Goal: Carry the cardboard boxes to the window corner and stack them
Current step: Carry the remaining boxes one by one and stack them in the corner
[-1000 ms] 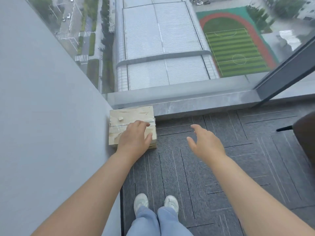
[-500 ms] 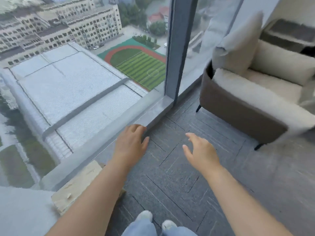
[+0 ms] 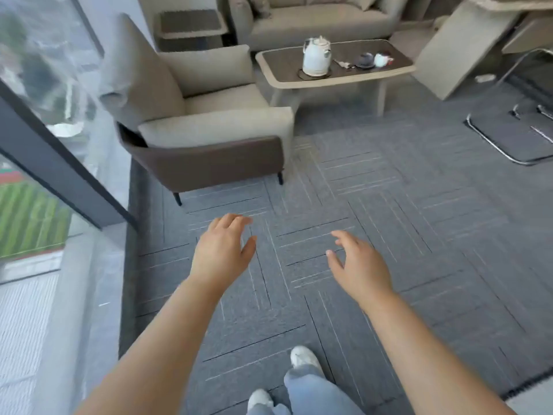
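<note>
Grey carpet tiles, striped in a crossed pattern, fill most of the view. An armchair stands ahead, one side close to the window. Beyond the armchair is a low table carrying a white kettle, and past that a sofa.

Left hand: palm down, fingers loosely apart and slightly curled, holding nothing. It hangs over the carpet on the near side of the armchair.

Right hand: same posture, fingers spread, thumb out, empty. It is farther from the armchair, off toward the table side. Neither hand touches anything.

No cardboard box is in view. Its bearing from the fingers, its long axis and which hand is nearer cannot be read here. Both hands reach forward about level, so neither looks favoured.

Against the earlier frames:
- One second ago the left hand lay on top of a cardboard box on the floor, tight against the wall at the window corner. The right hand was free beside it.
- Half a second ago that box sat at the lower-left edge of the view and the armchair was coming in from the right.
- Now the box is out of frame. The view has swung from the glass into the room. Hand posture is unchanged.

Judgement: that box now sits behind and to the person's left, with the turn made to fetch another.
</note>
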The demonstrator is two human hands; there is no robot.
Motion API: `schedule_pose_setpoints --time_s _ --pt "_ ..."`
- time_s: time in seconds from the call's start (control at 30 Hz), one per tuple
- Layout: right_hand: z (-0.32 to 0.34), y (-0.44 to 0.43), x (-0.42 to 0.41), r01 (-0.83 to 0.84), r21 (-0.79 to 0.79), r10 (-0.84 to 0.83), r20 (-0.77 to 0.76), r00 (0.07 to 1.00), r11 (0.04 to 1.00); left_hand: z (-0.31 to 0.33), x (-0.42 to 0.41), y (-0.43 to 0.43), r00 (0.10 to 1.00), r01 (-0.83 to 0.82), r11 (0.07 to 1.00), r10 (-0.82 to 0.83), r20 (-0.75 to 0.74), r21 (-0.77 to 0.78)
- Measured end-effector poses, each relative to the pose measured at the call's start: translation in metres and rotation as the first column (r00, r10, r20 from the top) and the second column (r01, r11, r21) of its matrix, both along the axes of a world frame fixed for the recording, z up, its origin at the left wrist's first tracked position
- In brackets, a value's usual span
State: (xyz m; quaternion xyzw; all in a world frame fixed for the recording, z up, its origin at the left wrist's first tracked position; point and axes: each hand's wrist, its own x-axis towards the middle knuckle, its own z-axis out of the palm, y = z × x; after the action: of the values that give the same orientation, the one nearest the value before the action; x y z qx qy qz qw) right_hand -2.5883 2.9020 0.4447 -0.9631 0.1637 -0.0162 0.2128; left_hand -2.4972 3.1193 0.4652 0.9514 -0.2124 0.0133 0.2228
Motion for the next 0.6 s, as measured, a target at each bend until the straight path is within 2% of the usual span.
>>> schedule_pose_setpoints --time_s 0.13,0.3,0.47,0.6 --pt "0.0 -0.042 -0.056 0.215 0.003 -0.215 0.016 0.977 0.977 -0.002 -0.01 -0.067 0.974 0.224 0.974 -0.224 -0.02 -0.03" --pt "-0.007 -0.087 -0.123 0.441 0.021 -0.44 -0.038 0.897 0.897 -0.004 -0.032 -0.145 0.899 0.436 0.9 -0.436 -0.024 -0.03" --pt "-0.015 -0.128 -0.169 0.572 0.044 -0.569 -0.066 0.82 0.819 -0.007 -0.051 -0.216 0.823 0.566 0.824 -0.566 -0.046 -0.012" --pt "-0.026 -0.168 -0.189 0.619 0.05 -0.613 -0.091 0.785 0.784 -0.01 -0.059 -0.273 0.794 0.606 0.795 -0.605 -0.061 -0.001"
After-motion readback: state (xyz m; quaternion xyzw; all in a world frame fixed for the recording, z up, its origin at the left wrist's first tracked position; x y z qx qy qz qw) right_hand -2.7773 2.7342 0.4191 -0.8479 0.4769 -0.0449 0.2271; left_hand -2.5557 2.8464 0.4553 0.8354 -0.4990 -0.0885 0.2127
